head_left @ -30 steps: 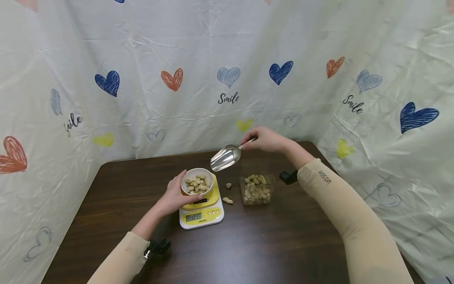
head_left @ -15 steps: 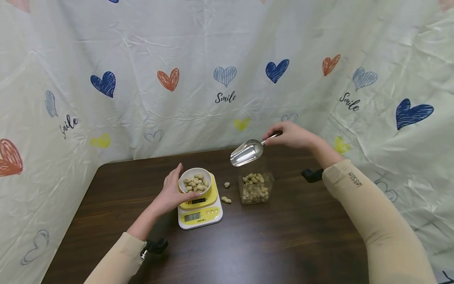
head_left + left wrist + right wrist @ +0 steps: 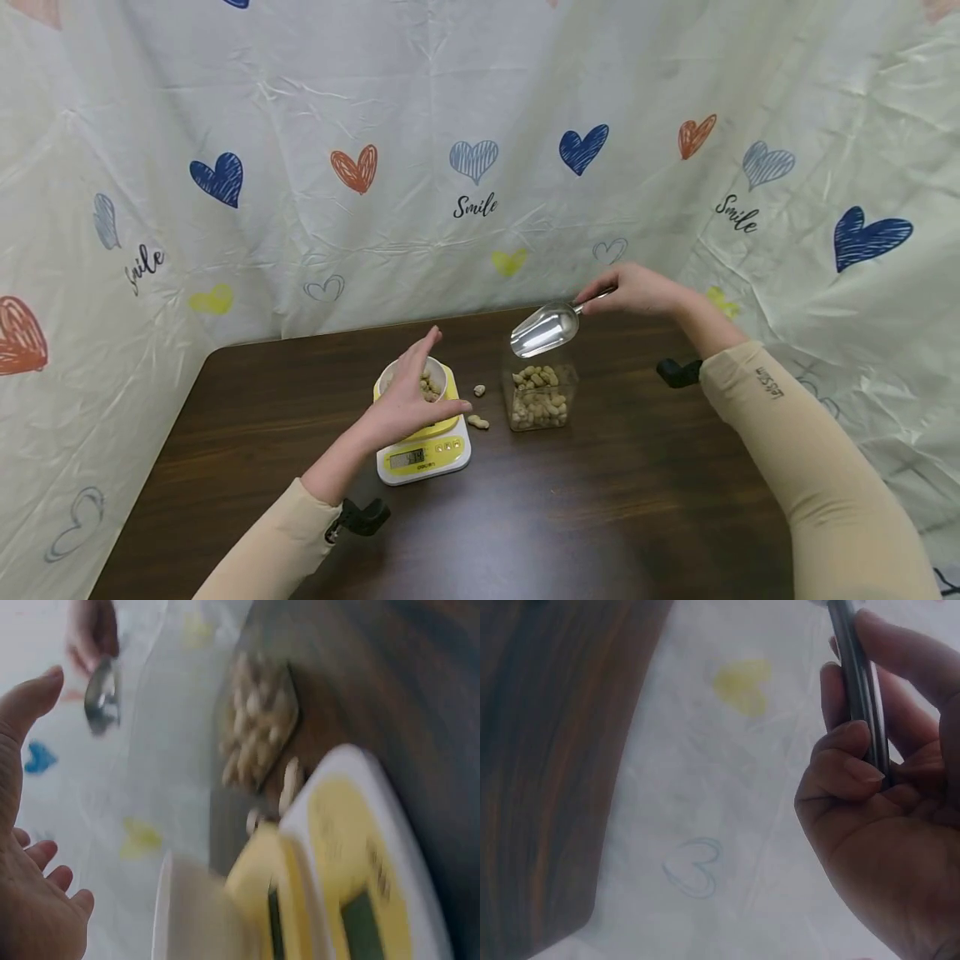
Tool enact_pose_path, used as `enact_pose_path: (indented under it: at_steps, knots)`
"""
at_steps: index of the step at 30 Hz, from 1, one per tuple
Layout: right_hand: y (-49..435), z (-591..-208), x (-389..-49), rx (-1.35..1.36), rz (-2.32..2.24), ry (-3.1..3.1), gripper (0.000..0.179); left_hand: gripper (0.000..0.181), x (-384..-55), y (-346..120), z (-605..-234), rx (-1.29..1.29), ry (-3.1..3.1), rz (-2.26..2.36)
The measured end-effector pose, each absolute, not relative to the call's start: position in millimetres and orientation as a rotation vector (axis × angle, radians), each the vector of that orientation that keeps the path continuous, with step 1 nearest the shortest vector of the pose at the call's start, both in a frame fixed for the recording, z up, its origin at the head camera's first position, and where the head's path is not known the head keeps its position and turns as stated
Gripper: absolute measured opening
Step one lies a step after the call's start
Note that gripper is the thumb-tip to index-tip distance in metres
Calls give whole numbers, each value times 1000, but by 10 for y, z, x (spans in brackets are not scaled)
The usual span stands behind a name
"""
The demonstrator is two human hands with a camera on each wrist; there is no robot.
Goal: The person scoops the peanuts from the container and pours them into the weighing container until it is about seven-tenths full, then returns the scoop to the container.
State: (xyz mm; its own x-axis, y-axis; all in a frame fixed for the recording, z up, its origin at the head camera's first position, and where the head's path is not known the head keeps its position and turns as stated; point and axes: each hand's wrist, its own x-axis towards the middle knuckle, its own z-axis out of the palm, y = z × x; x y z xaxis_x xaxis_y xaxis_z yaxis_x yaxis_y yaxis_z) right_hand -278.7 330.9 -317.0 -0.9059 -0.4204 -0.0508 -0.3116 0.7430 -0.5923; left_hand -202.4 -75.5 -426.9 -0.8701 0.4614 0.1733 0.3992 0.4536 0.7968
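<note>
My left hand [image 3: 408,400] hovers with fingers and thumb spread, holding nothing. In the head view it overlaps a white bowl [image 3: 199,915] of peanuts, which stands on a yellow and white kitchen scale [image 3: 393,475]. The left wrist view has the hand beside the bowl, apart from it. With curled fingers my right hand [image 3: 633,290] grips the handle [image 3: 862,697] of a metal scoop [image 3: 545,329]. The scoop looks empty and tilts down to the left, above a clear container [image 3: 570,396] of peanuts [image 3: 540,408].
Two loose peanut pieces, a long peanut [image 3: 477,422] and a small one [image 3: 479,390], lie between the scale and the container. The dark wooden table [image 3: 585,525] reaches back to a white curtain [image 3: 405,242] printed with hearts.
My left hand has let go of the bowl and moved up and right. The scoop in my right hand has moved right, over the container. The scale's displayed number has changed.
</note>
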Motion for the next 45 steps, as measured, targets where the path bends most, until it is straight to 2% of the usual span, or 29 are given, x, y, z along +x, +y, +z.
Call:
enact_pose_path:
  at_steps: [5, 12, 23, 37, 40, 45]
  knots:
    - [3333, -3275, -2763, -526, -900, 2688, 30, 119, -1982, -367, -4383, 810, 2506, 1413]
    - [3309, -3344, -2744, -574, -830, 2732, 21, 125, -2063, 45, -4581, 731, 2446, 1429]
    - [3063, -3302, -2736, -738, -577, 2825, 17, 126, -2293, 203, -4645, 647, 2428, 1371]
    - [2608, -3443, -2539, -1412, 129, 3068, 11, 117, -2383, 239, -4678, 685, 2394, 1385]
    - [2587, -3534, -2558, -1379, 130, 3033, 11, 117, -2404, 252, -4685, 691, 2420, 1385]
    - [2692, -3644, -2649, -1128, -164, 2909, 14, 123, -2413, 274, -4674, 702, 2440, 1340]
